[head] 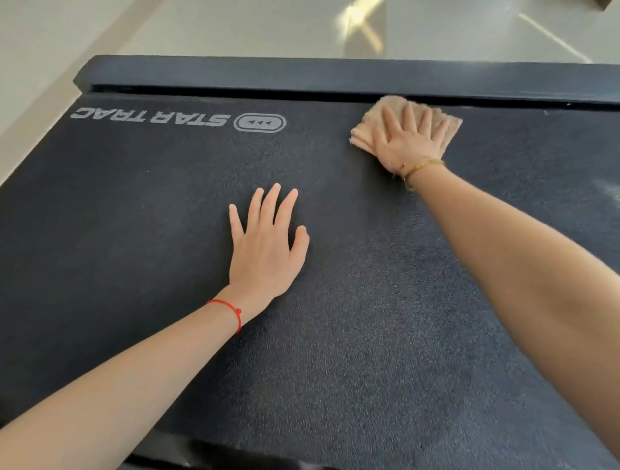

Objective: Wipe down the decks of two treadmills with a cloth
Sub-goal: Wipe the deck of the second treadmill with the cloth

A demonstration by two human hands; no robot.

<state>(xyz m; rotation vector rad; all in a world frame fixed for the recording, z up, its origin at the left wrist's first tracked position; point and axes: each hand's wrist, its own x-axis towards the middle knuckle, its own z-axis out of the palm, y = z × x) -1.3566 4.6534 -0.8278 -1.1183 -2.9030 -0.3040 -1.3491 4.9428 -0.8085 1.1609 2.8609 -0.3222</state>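
Both flat, fingers straight — right hand (pixel 407 141) pressing cloth (pixel 446 129), left hand (pixel 265 248) on dark deck (pixel 385 318).

Floor (pixel 201 27): pale, glossy, filling the upper band of the view beyond the dark machine.
Reflections (pixel 360 23): bright streaks of light on the floor at upper centre; a thinner diagonal streak (pixel 553 37) at upper right.
Beige strip (pixel 37 97): slightly darker band crossing the floor diagonally at upper left.
Dark object (pixel 607 3): small corner cut off by the top right edge; identity cannot be told.
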